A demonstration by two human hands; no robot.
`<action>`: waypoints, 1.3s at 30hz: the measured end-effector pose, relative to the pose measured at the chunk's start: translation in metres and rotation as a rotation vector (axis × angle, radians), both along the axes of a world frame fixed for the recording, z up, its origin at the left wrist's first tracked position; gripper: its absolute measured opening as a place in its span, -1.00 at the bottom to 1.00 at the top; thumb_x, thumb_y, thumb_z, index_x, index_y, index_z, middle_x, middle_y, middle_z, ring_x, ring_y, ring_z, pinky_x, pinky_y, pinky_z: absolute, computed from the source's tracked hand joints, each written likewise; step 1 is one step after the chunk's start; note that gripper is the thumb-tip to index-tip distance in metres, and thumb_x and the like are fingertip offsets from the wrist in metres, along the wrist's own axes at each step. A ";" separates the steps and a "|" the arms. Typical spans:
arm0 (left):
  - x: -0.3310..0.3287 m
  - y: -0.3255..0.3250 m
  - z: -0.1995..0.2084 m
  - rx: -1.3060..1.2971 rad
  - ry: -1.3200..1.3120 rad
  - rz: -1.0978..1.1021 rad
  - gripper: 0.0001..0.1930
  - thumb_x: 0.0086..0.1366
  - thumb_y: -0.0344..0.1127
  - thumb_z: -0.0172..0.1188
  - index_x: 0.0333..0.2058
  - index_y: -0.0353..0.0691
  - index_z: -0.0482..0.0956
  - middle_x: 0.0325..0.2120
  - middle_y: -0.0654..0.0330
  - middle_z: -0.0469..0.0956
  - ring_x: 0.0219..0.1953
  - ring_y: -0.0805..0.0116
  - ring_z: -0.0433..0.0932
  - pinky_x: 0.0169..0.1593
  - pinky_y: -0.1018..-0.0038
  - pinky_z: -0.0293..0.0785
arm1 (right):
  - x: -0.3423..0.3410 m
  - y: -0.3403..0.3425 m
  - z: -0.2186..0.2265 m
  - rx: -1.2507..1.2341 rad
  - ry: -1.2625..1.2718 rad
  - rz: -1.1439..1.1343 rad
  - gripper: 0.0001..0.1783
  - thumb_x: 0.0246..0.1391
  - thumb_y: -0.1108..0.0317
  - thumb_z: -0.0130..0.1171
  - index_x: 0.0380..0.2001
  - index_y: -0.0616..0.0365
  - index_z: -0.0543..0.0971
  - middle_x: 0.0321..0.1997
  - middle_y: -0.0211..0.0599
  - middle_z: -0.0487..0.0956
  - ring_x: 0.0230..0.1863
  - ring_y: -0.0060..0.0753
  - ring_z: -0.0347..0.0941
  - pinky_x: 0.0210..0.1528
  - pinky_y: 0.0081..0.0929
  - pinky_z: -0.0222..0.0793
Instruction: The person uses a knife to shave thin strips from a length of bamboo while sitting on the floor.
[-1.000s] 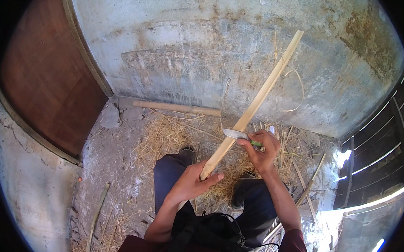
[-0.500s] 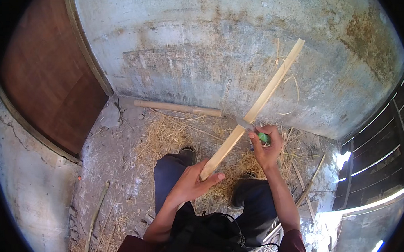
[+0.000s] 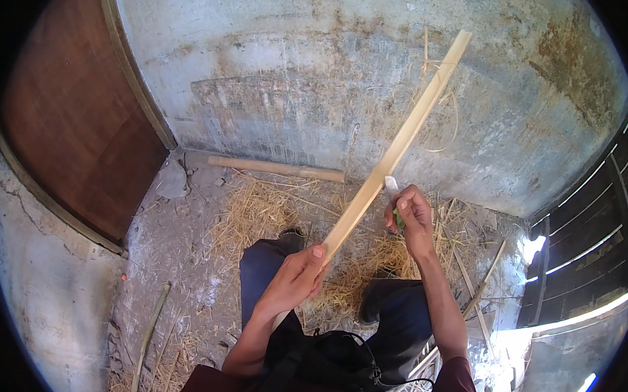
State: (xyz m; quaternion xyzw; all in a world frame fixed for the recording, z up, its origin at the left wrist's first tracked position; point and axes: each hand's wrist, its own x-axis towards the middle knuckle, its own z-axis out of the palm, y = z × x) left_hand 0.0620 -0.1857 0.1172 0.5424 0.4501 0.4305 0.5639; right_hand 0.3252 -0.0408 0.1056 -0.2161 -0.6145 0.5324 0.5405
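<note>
A long pale bamboo strip (image 3: 396,148) slants up to the right in front of me, with thin shavings (image 3: 453,113) hanging from its far part. My left hand (image 3: 298,279) is closed around its near end, thumb on top. In my right hand (image 3: 414,218) is a knife (image 3: 391,185) with a green handle, mostly covered by the fingers. The blade points up, close to the right edge of the strip; whether it touches I cannot tell.
A bamboo pole (image 3: 276,169) lies along the base of the stained wall (image 3: 267,93). Shavings (image 3: 255,216) are heaped on the floor around my feet. A brown door panel (image 3: 79,115) stands at the left, a slatted opening (image 3: 585,233) at the right. Loose sticks (image 3: 150,336) lie on both sides.
The bamboo strip has moved farther up and away, with my left hand turned over its near end. The knife has come off the strip's top, its blade now turned upward beside the edge.
</note>
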 end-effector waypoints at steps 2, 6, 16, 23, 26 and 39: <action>0.003 -0.003 0.008 0.019 0.035 -0.040 -0.39 0.72 0.22 -0.32 -0.18 -0.25 0.43 -0.62 0.38 0.27 -0.63 0.59 0.32 -0.53 0.55 0.26 | -0.001 -0.001 -0.001 0.020 0.004 0.023 -0.79 0.57 0.22 0.13 -0.16 0.09 0.46 -0.41 -0.32 0.59 -0.41 -0.55 0.52 -0.43 -0.57 0.38; 0.004 -0.001 0.007 0.035 0.031 -0.071 -0.36 0.71 0.26 -0.32 -0.18 -0.25 0.43 -0.64 0.38 0.27 -0.64 0.57 0.32 -0.53 0.55 0.26 | -0.005 -0.005 -0.005 0.005 -0.025 -0.025 -0.82 0.53 0.30 0.19 -0.20 0.15 0.54 -0.38 -0.35 0.61 -0.40 -0.57 0.53 -0.44 -0.57 0.39; 0.006 0.003 0.004 0.126 0.077 -0.039 -0.25 0.63 0.41 -0.31 -0.16 -0.29 0.44 -0.64 0.39 0.27 -0.64 0.59 0.31 -0.52 0.55 0.27 | -0.018 -0.018 -0.005 0.008 -0.196 0.117 -0.82 0.47 0.33 0.28 -0.19 0.24 0.63 -0.35 -0.39 0.63 -0.33 -0.59 0.57 -0.28 -0.54 0.47; 0.009 0.007 0.006 0.115 0.048 0.000 -0.20 0.60 0.45 -0.34 -0.09 -0.31 0.45 -0.63 0.39 0.26 -0.64 0.59 0.30 -0.53 0.57 0.24 | -0.025 -0.021 -0.007 -0.012 -0.228 0.155 -0.70 0.38 0.22 0.40 -0.23 0.28 0.62 -0.37 -0.40 0.60 -0.34 -0.63 0.49 -0.25 -0.53 0.42; 0.010 0.008 0.002 0.113 0.038 0.014 -0.18 0.61 0.46 -0.40 -0.07 -0.31 0.44 -0.64 0.39 0.26 -0.64 0.59 0.31 -0.54 0.57 0.22 | -0.024 -0.020 -0.011 0.163 -0.283 0.095 -0.63 0.31 0.15 0.47 -0.26 0.28 0.63 -0.43 -0.44 0.56 -0.39 -0.67 0.37 -0.33 -0.55 0.31; 0.019 0.009 0.002 0.010 0.132 0.033 -0.24 0.70 0.29 -0.54 -0.08 -0.33 0.44 -0.66 0.24 0.30 -0.61 0.38 0.39 -0.46 0.35 0.35 | -0.034 -0.028 -0.007 0.088 -0.415 0.051 -0.73 0.20 0.22 0.57 -0.29 0.24 0.79 -0.46 -0.39 0.68 -0.46 -0.68 0.42 -0.42 -0.51 0.27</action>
